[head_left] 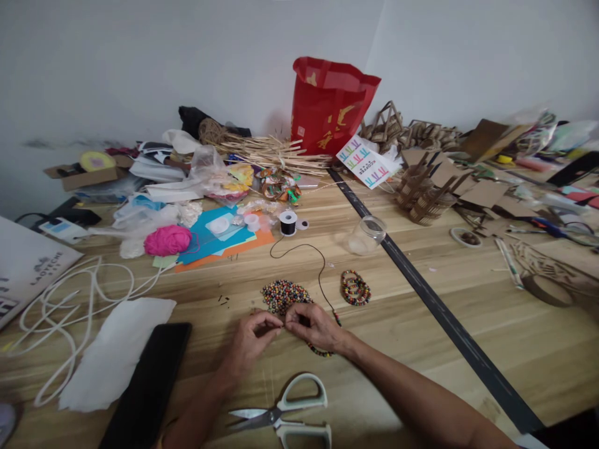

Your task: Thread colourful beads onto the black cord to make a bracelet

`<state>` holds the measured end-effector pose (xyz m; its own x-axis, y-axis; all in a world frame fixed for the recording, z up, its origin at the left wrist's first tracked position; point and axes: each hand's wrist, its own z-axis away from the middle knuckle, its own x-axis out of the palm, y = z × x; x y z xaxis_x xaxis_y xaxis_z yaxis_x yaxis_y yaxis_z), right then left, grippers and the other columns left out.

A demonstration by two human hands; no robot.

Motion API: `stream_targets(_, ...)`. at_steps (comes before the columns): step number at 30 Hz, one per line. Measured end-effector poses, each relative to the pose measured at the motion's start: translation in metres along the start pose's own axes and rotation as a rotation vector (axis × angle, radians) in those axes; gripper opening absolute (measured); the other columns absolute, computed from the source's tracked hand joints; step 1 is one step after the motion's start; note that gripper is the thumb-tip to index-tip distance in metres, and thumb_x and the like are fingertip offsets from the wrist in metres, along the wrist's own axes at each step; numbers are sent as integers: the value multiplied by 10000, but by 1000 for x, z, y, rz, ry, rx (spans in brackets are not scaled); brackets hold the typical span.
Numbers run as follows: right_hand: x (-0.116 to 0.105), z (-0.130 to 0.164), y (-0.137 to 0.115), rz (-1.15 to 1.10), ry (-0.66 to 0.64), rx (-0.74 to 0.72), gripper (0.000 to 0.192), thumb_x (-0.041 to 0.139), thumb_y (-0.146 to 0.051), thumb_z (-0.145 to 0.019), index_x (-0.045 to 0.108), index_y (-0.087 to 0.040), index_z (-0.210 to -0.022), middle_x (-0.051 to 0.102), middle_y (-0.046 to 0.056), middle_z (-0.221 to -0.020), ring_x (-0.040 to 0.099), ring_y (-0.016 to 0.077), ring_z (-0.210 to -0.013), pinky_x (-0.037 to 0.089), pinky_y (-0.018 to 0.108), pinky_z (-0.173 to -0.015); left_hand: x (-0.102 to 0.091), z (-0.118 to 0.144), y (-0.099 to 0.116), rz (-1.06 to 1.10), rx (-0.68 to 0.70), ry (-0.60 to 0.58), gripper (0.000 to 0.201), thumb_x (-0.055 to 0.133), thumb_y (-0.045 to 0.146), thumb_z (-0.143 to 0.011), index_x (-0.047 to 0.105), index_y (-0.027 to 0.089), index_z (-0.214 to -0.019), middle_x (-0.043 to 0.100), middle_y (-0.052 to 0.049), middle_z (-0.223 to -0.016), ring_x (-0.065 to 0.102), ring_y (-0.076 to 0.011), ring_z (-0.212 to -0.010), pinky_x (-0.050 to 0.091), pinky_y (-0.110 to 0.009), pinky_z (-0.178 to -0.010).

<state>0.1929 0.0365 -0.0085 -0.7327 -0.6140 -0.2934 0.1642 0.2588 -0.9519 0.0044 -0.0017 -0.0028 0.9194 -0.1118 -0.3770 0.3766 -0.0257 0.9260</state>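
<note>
Left hand, right hand at near edge of bead pile, both pinched, anything held too small to tell. Beaded cord beside pile, partly under right hand. Spool beyond pile.

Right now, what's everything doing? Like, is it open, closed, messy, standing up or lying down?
Left hand: fingers pinched
Right hand: fingers pinched beside the left's
Beaded string: partly threaded, curved under the right hand
Loose beads: heaped
Bracelets: lying together
Thread spool: standing on end, some thread unwound
Scissors: open, lying flat
Jar: lid off
Yarn: balled up
Red bag: standing
Phone: flat, dark
</note>
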Motion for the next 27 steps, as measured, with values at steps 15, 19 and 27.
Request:
stream_targets(15, 1, 0, 2, -19, 19, 5, 106, 583, -226, -813, 633, -145, -766, 547, -14, -668, 487, 108, -624, 382, 201, -588, 1, 0, 2, -13, -29, 7, 61, 648, 178, -668, 701, 158, -691, 691, -31, -672, 641, -172, -648, 507, -261, -631)
stream_targets(19, 2, 0, 3, -70, 11, 32, 104, 633, -250, -795, 628, -149, -771, 563, -15, -669, 513, 113, -630, 403, 207, -600, 2, 0, 2, 5, -36, -9, 58, 649, 180, -666, 693, 148, -686, 694, -37, -672, 645, -174, -646, 510, -262, -629)
stream_targets(27, 3, 0, 10, -95, 11, -1, 151, 682, -267, -766, 597, -149, -727, 552, -19, -655, 501, 106, -602, 395, 203, -576, 3, 0, 1, 39, -20, -3, 35, 655, 176, -649, 676, 148, -644, 685, -29, -632, 637, -167, -620, 507, -255, -617)
